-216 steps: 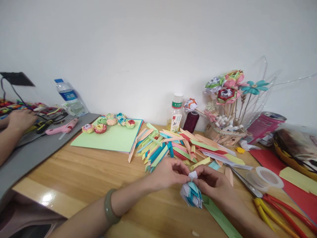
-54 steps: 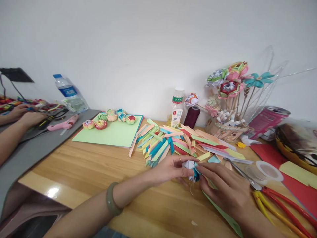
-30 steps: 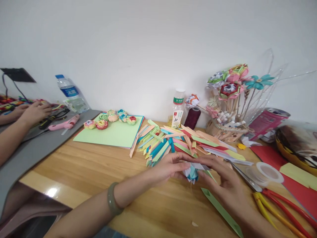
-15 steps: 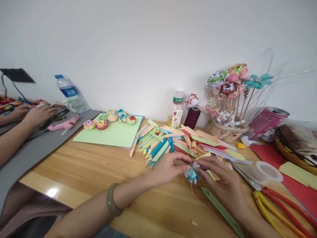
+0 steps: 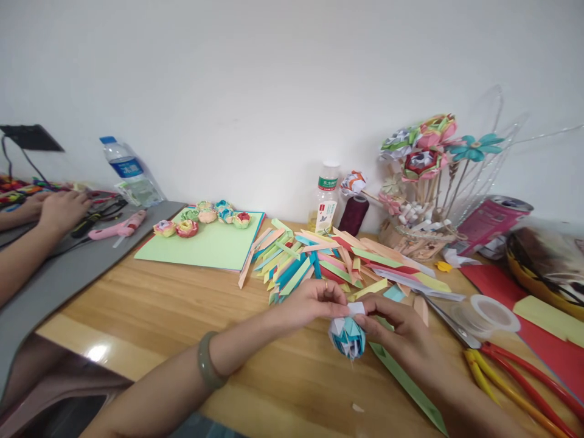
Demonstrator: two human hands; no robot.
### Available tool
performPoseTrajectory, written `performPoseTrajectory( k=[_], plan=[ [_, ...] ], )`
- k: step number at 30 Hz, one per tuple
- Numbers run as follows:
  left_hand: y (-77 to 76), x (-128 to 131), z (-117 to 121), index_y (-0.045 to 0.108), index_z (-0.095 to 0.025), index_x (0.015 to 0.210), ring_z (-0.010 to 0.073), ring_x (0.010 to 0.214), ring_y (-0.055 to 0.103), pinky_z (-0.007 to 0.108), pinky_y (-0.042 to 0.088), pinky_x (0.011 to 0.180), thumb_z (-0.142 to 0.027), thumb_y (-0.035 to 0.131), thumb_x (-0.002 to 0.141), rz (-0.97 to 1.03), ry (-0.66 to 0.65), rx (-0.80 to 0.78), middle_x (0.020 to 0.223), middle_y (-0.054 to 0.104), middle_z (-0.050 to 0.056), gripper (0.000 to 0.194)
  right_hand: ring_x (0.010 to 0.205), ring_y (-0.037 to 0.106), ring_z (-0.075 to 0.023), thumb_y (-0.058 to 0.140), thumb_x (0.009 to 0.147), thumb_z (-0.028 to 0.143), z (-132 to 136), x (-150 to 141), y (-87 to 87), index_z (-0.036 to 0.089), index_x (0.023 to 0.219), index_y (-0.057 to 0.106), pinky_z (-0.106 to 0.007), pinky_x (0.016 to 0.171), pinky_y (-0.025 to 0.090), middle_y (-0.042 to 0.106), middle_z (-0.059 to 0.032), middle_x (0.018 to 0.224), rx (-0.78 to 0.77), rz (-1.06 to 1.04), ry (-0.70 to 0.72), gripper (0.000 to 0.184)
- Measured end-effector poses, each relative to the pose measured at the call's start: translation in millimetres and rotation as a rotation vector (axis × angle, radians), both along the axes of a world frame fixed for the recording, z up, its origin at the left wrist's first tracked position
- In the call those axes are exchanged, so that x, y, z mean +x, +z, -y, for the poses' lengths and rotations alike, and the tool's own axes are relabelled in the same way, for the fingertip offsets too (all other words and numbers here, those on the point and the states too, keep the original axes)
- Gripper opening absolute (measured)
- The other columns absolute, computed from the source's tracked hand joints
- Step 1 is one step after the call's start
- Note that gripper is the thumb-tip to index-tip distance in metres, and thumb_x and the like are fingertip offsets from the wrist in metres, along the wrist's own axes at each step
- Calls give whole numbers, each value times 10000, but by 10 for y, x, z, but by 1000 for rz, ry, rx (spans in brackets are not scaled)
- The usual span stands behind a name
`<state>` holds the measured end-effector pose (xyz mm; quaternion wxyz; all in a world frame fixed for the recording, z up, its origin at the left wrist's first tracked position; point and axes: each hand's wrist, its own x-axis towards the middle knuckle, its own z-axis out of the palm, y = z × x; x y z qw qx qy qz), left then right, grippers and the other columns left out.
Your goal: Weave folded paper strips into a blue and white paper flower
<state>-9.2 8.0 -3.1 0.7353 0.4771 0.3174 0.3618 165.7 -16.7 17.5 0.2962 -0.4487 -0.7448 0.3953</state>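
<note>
Between my two hands hangs a blue-and-white folded paper flower (image 5: 347,338), its layered petals pointing down. My left hand (image 5: 314,301) pinches its upper left side with thumb and fingers. On the other side, my right hand (image 5: 401,328) is closed on its upper right edge, by a white paper flap (image 5: 356,308). A heap of folded paper strips (image 5: 296,261) in many colours lies just beyond my hands. One long green strip (image 5: 410,386) rests on the table under my right hand.
Scissors (image 5: 483,350) with red and yellow handles and a clear tape roll (image 5: 493,316) lie at right. Behind stand a bottle (image 5: 326,201), a thread spool (image 5: 354,215) and a basket of paper flowers (image 5: 415,238). Small paper flowers sit on green paper (image 5: 196,254). At far left are a co-worker's hands (image 5: 64,210) and a pink glue gun (image 5: 118,227).
The paper flower has tipped and dropped slightly left, showing more of its layered petals and the white flap on top. My right hand's fingers have curled in. The co-worker's hand has shifted a little left.
</note>
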Motion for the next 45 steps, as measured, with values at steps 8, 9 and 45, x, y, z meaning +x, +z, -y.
performPoseTrajectory(
  k=[8,9,45],
  plan=[
    [65,3,7,612,-97,663,75,581,503,211,380,578,-297,763,475,-58,-49,-99,628,577,-9,313,649,553,-148,578,754,357,-26,18,-100,172,707,614,-243,600,441,616,-10,688,-235,-134,-2,195],
    [61,5,4,611,-97,653,74,566,502,214,381,569,-307,764,465,-67,-45,-108,614,576,-13,321,644,554,-148,587,744,365,-35,17,-111,167,709,619,-245,596,442,618,-13,687,-250,-138,-8,204],
    [-16,0,-15,622,-115,790,96,634,530,243,415,663,-321,738,538,-153,32,59,670,582,12,345,609,610,-169,526,767,275,-48,4,-61,217,742,652,-246,549,479,673,1,653,34,78,-96,141]
  ],
)
